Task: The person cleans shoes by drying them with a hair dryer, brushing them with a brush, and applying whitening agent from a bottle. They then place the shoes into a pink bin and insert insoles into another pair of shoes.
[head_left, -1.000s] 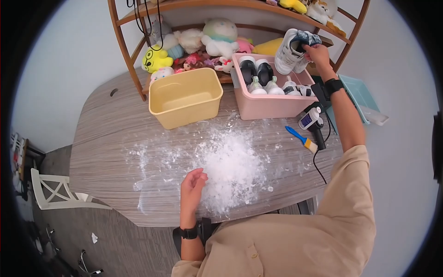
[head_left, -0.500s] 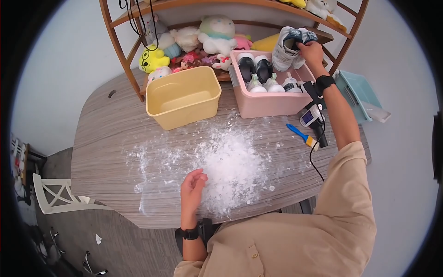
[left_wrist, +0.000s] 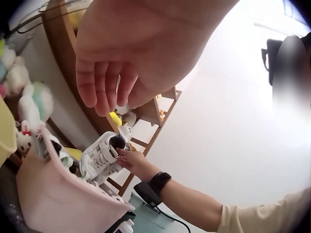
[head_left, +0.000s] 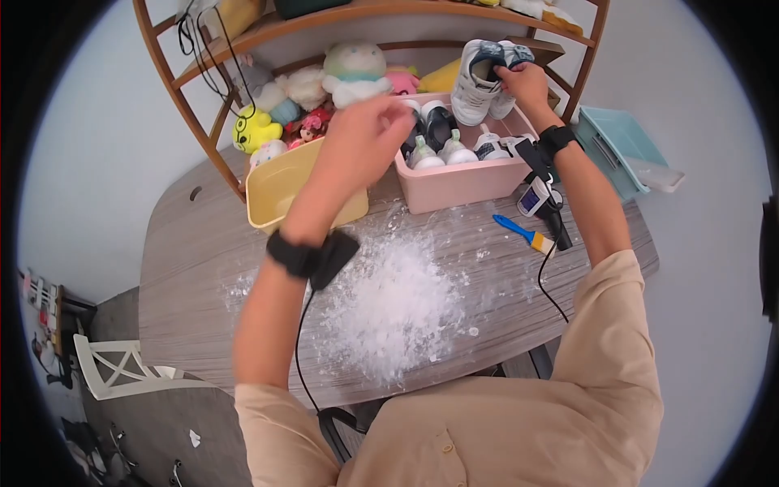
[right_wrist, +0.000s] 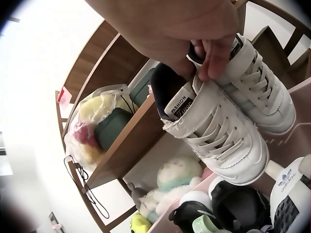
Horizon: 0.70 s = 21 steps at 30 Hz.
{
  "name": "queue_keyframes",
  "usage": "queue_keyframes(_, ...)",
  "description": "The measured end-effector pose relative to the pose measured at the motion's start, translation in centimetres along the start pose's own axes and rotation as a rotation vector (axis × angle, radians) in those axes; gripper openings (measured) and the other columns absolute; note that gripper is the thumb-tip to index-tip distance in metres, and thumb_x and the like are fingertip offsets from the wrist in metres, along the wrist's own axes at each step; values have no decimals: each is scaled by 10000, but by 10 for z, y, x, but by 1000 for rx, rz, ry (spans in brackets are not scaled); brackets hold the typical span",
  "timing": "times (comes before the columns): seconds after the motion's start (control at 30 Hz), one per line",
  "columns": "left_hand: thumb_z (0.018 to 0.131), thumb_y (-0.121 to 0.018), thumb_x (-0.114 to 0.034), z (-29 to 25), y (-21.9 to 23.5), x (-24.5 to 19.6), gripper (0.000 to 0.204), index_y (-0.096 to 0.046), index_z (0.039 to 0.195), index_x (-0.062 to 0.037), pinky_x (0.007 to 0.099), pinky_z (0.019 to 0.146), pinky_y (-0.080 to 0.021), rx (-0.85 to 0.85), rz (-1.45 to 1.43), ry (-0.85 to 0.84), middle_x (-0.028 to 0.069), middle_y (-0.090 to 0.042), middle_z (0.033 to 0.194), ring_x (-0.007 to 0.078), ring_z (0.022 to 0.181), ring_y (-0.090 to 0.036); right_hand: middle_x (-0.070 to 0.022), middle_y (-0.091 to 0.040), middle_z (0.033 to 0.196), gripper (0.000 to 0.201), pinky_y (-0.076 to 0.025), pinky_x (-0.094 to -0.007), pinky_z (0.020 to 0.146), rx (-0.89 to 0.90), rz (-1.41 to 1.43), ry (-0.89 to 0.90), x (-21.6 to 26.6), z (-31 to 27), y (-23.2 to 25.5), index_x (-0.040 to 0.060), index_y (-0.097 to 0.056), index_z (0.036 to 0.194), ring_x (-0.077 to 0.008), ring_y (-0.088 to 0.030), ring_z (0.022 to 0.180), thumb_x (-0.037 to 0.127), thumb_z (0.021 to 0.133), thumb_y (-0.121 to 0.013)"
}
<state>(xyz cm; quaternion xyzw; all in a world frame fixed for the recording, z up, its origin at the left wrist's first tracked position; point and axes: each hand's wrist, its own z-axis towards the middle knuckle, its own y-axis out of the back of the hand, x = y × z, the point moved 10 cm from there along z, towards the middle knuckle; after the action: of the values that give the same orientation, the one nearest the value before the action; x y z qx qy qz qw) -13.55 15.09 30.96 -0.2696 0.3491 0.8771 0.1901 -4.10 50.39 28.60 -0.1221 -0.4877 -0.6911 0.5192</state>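
My right hand (head_left: 526,85) pinches a pair of white lace-up shoes (right_wrist: 221,131) by their collars, thumb and fingers over the inner sides. The pair hangs toe-down over the back right of a pink bin (head_left: 462,188). Inside that bin sit several other shoes, among them black-and-white ones (right_wrist: 240,206) and white ones with pale green heel tabs (head_left: 457,150). My left hand (head_left: 369,138) is raised with nothing in it, its fingers loosely bent, between a yellow bin (head_left: 268,195) and the pink one. In the left wrist view its fingers (left_wrist: 104,87) hang down apart from the shoes.
White powder (head_left: 393,300) is spread over the table's middle. A blue-handled brush (head_left: 523,234), a white bottle (head_left: 533,197) and a black corded device lie at the right. Behind stands a wooden shelf (head_left: 268,32) with plush toys (head_left: 355,69); a teal bin (head_left: 625,146) is at far right.
My left hand has risen from beside the powder, forward to in front of the bins. The right hand still holds the shoes over the pink bin, slightly lower at first. The head view has shifted.
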Motion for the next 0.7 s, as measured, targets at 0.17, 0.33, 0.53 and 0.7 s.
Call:
queue_keyframes(0.17, 826, -652, -303, 108, -70, -3, 366, -661, 1003, 17, 385, 802, -513, 80, 451, -72, 173, -689, 936, 320, 877, -659, -76, -690, 676, 339, -525, -350, 689, -19, -10, 5, -5, -4, -2, 63, -691, 762, -237, -687, 722, 382, 681, -767)
queue_keyframes(0.33, 797, -668, -341, 148, -108, 21, 413, -671, 981, 28, 432, 856, -505, 78, 520, 181, 224, -673, 978, 383, 954, -639, -155, -698, 881, 367, -523, -403, 775, -60, -13, 4, -4, -6, 2, 38, -704, 828, -333, -670, 863, 354, 656, -778)
queue_keyframes(0.53, 783, -692, -316, 155, -132, 44, 396, -669, 996, 18, 424, 867, -509, 65, 429, 359, 255, -656, 1017, 398, 986, -630, -57, -667, 597, 315, -520, -324, 653, -155, -52, 70, 1, -8, 18, 53, -671, 722, -212, -679, 649, 353, 683, -759)
queue_keyframes(0.7, 786, -681, -263, 153, -141, 39, 372, -642, 1005, 35, 439, 860, -511, -10, 471, 326, 266, -653, 1007, 405, 973, -632, -98, -691, 691, 362, -525, -342, 677, -122, 13, 61, -2, -15, 16, 25, -684, 771, -228, -683, 682, 353, 656, -781)
